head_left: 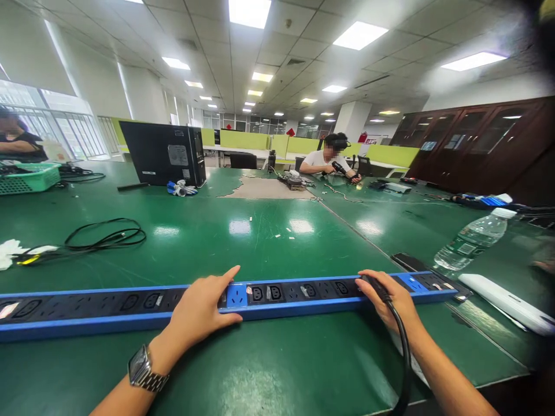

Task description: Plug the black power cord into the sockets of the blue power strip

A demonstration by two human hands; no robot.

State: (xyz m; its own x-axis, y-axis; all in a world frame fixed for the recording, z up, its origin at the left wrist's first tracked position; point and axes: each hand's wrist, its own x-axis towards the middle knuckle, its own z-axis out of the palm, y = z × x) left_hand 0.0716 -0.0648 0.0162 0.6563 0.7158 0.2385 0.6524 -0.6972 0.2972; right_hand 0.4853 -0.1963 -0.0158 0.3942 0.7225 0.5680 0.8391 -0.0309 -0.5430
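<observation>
A long blue power strip [303, 308] with black and blue sockets lies across the green table. Over its middle-left part rests my left hand [202, 306], thumb and fingers spread along the two edges of the strip. My right hand [390, 303] is closed round the plug end of a thick black cable [406, 358], at the sockets on the right part of the strip. The cable hangs down past my right wrist toward the table's front edge. My fingers partly hide the plug, so how far it sits in a socket cannot be made out.
A water bottle [472, 240] and a white flat object [507, 300] are at the right. A coiled black cable [106, 236] lies left; behind are a black computer case [167, 153] and a green basket [30, 179]. Another person [329, 156] works across the table.
</observation>
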